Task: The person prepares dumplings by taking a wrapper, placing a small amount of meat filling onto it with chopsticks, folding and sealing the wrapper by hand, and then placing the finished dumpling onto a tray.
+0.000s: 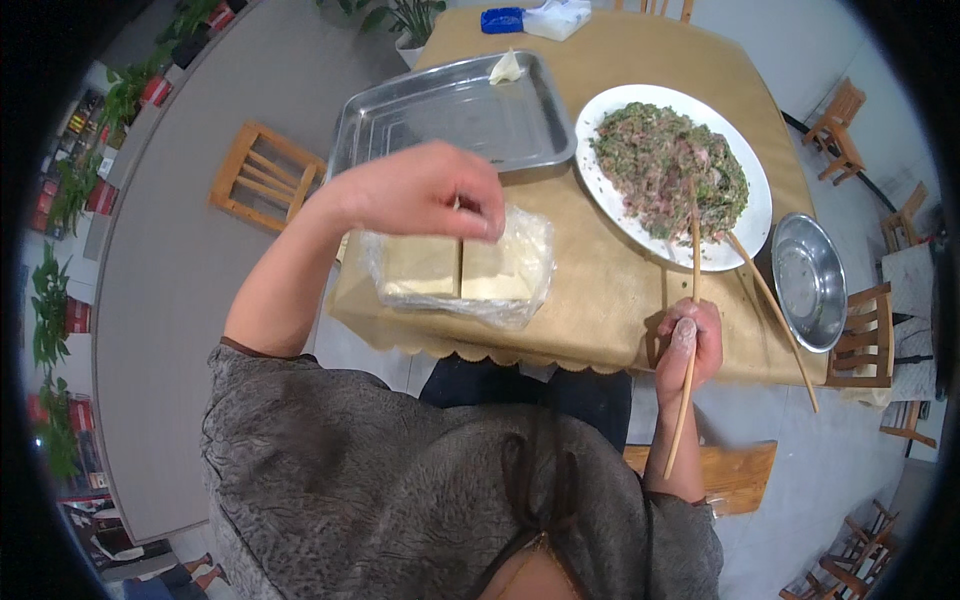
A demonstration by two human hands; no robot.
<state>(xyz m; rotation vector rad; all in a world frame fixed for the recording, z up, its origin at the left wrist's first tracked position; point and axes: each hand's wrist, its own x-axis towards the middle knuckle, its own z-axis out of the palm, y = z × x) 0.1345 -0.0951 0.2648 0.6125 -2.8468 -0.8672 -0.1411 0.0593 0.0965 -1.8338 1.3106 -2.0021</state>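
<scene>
My left hand (431,191) hovers over two stacks of pale square dough wrappers, a left stack (420,270) and a right stack (495,277). Its fingers are curled towards the thumb; whether a thin wrapper is pinched there is hidden. Clear plastic film (517,311) surrounds the stacks. At the table's near edge, my right hand (690,341), dusted white, grips one wooden chopstick (679,435). That chopstick's far end reaches the minced meat and green filling (667,165) on a white oval plate (604,221). A second chopstick (780,322) leans on the plate's rim, outside my hand.
Beyond my left hand lies a metal tray (450,112) with one folded dumpling (505,67) at its far side. A steel bowl (810,281) stands right of the plate. A wooden chair (262,176) is at the left, and a tissue pack (555,19) sits far back.
</scene>
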